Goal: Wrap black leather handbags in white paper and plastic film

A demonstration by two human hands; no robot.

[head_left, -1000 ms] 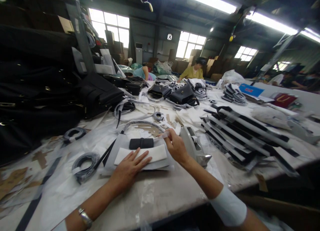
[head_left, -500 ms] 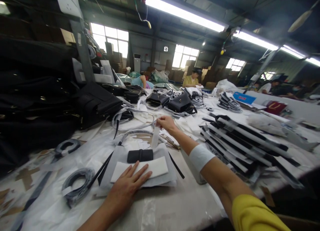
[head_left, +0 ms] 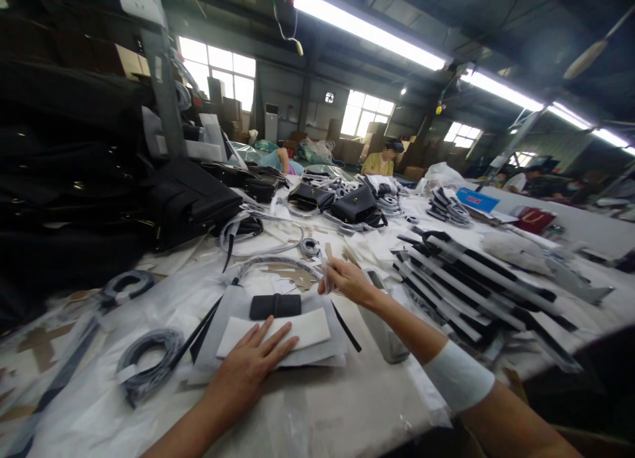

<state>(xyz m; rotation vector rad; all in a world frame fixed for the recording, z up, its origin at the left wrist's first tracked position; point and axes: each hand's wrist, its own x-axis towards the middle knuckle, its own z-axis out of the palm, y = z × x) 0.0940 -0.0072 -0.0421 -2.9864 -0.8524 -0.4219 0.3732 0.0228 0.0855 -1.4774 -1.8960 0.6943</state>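
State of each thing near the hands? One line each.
left hand, open, flat on the white sheet
right hand, pinched shut on tape strip
white sheet, flat, pressed by left hand
tape strip, lifted, pinched at fingertips
black pouch, closed, lying flat, untouched
coiled strap, wound, lying loose

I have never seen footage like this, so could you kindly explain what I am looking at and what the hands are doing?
The picture comes from a camera worn on a person's head, looking down at their own two bare hands; there is no machine. The left hand lies flat and open on a white sheet on the table. The right hand pinches a pale strip, perhaps tape. Just beyond the sheet lies a black folded piece; coiled straps lie to the left, black bags farther back. A co-worker sits at the far end.
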